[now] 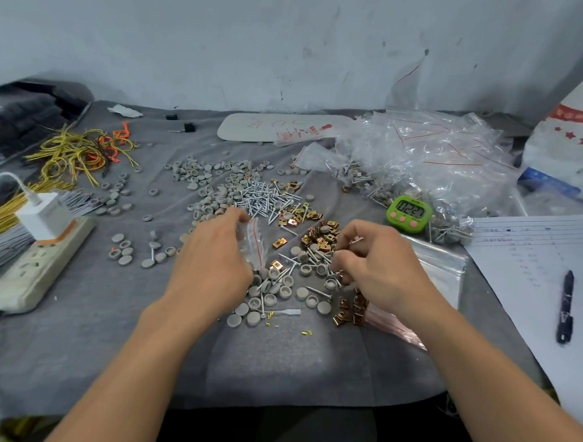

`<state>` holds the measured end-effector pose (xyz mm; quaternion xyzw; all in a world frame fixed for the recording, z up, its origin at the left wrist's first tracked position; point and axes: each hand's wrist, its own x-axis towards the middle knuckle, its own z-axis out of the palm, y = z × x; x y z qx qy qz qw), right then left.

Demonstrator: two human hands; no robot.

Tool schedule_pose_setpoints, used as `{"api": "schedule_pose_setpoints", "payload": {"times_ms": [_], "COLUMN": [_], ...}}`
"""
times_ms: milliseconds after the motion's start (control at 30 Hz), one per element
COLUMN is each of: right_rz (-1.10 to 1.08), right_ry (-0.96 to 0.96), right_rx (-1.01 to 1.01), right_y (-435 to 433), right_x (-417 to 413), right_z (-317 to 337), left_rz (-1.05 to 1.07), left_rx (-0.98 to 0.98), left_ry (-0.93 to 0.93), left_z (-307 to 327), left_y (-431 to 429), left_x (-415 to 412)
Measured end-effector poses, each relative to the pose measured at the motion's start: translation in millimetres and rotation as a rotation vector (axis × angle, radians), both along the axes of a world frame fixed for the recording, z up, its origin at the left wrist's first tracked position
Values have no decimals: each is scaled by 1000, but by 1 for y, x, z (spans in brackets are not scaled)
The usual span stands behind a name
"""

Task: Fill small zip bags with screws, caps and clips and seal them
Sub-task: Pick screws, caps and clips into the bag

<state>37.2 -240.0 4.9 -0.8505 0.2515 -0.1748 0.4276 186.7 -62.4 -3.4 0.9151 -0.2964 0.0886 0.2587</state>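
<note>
Close by, the left hand (214, 254) pinched a small clear red-lined zip bag (252, 242), seemingly unsealed; the right hand (379, 267) curled its fingers on a coppery metal clip (356, 240). Beyond lay loose grey round plastic caps (214, 177), silver screws (259, 199) and golden clips (296, 217). Farther, a heap of filled clear bags (431, 154) suggested much work done.

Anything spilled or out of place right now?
Stray gray caps lie scattered left near the power strip, apart from the main pile; tiny yellow bits sit loose on the cloth nearer the person.
</note>
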Motion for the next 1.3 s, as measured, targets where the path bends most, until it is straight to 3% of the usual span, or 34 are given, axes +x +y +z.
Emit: {"api": "schedule_pose_setpoints", "payload": {"times_ms": [200,500,633,900,1300], "right_rz": [175,273,259,172,105], "right_ry": [-165,-234,-221,-262,-293], "right_rx": [567,955,844,407,83], "right_y": [18,28,32,36,45], "right_x": [15,29,31,33,26], "right_z": [8,6,5,1,6], "left_rz": [-27,-55,-53,-68,-110], "left_rx": [-38,-86,-98,-88,-107], "left_ry": [19,8,11,15,-10], "left_z": [1,4,4,5,5], "left_y": [-5,-2,1,1,-2], "left_x": [-10,-12,-11,-13,-16]}}
